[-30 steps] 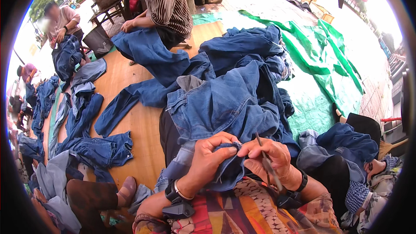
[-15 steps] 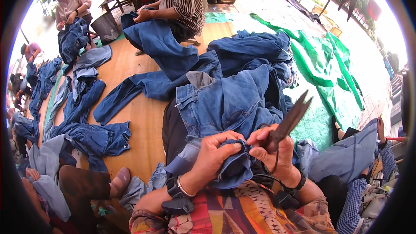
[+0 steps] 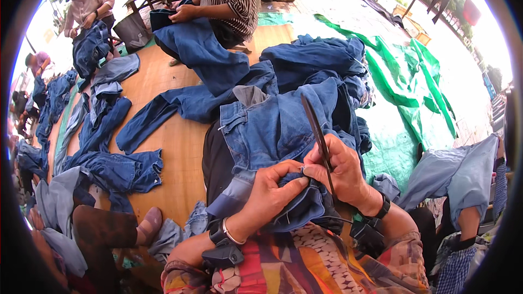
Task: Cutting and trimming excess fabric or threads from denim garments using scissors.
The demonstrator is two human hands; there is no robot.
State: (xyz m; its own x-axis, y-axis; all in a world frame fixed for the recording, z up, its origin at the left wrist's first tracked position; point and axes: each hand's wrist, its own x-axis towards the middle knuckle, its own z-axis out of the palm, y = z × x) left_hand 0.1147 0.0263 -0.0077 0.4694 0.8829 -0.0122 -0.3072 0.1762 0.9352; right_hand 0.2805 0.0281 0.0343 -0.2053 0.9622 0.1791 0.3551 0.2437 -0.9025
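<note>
A pair of blue jeans (image 3: pixel 272 130) lies bunched across my lap, its waistband toward the left. My left hand (image 3: pixel 269 191) pinches a folded edge of the denim between thumb and fingers. Close against it, my right hand (image 3: pixel 342 174) is closed around dark metal scissors (image 3: pixel 314 122), whose blades point up and away from me, seen nearly edge-on. The thumb and forefinger of that hand also pinch at the same denim edge, where a tiny whitish bit shows; I cannot tell what it is.
More jeans are heaped ahead (image 3: pixel 316 57) and strewn at left (image 3: pixel 120 171) over a tan ground sheet (image 3: pixel 169 182). Green plastic sheeting (image 3: pixel 403 76) lies at right. A person in a striped shirt (image 3: pixel 229 0) handles denim ahead; others sit at both sides, one holding pale denim (image 3: pixel 452 169).
The scissors have swung from pointing up-right, flat side showing, to up-left and nearly edge-on. My right hand has turned and moved slightly down. At right, the neighbour's pale denim has shifted.
</note>
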